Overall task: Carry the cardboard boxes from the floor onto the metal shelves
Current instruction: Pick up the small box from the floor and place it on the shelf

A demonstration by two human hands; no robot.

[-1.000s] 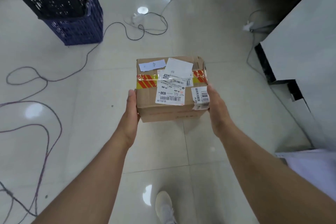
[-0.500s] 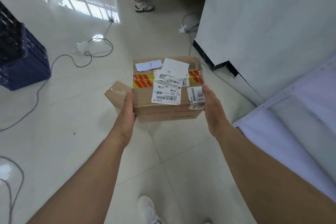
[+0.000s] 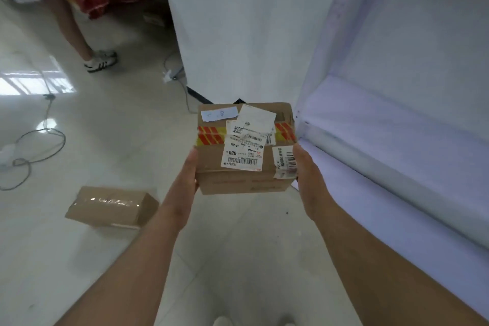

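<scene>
Brown corrugated cardboard makes up the box (image 3: 246, 148) held up in the air between both hands, just beside the left front corner of the pale metal shelf (image 3: 397, 140) at the right. The left hand (image 3: 186, 180) presses flat against the box's left side with the thumb along the top edge, and the right hand (image 3: 308, 180) presses the right side the same way; the fingers of both wrap out of sight beneath or behind the box. A band of red-and-yellow striped tape (image 3: 211, 135) crosses the lid under several overlapping white paper labels (image 3: 244, 156); one carries a barcode and the readable figures "030" and "J4-J06", upside down to the camera, another has a QR code, and a third barcode sticker folds over the right edge. The remaining print is too small to read. A 2nd box (image 3: 111, 206), longer and flatter, sealed with glossy clear tape, lies on the shiny pale tiled floor (image 3: 79, 259) at the lower left. Grey cables (image 3: 34, 145) loop across the tiles further left.
</scene>
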